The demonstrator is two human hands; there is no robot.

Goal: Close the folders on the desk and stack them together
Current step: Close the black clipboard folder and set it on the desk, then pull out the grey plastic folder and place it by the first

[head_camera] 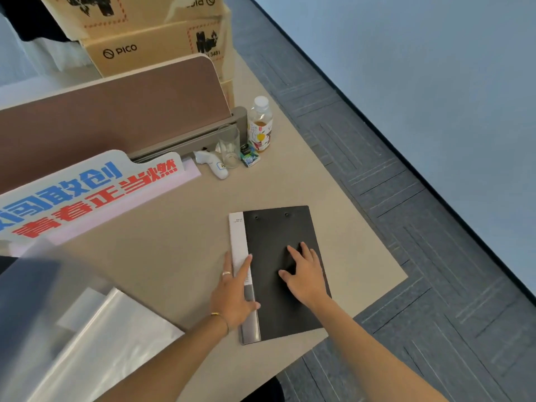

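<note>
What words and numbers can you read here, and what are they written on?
"PICO": middle cardboard box.
"3481": same box, by its black warning symbol.
"敢创" in blue, "青春正当然" in red: white sign.
Print on the bottle, thermometer, small packet and folder spine: too small to read.

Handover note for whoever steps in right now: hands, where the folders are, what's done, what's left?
Left hand: flat along the spine edge of the black folder, fingers on its grey-white strip, gripping nothing.
Right hand: palm down, pressing on the black cover, fingers spread, gripping nothing.
The black folder lies closed near the right edge of the desk.
A translucent plastic folder sits at the lower left of the desk, blurred; cannot tell if it is open or shut.
Done: black folder closed.
Left: check or close the translucent one, then stack the two together.
</note>
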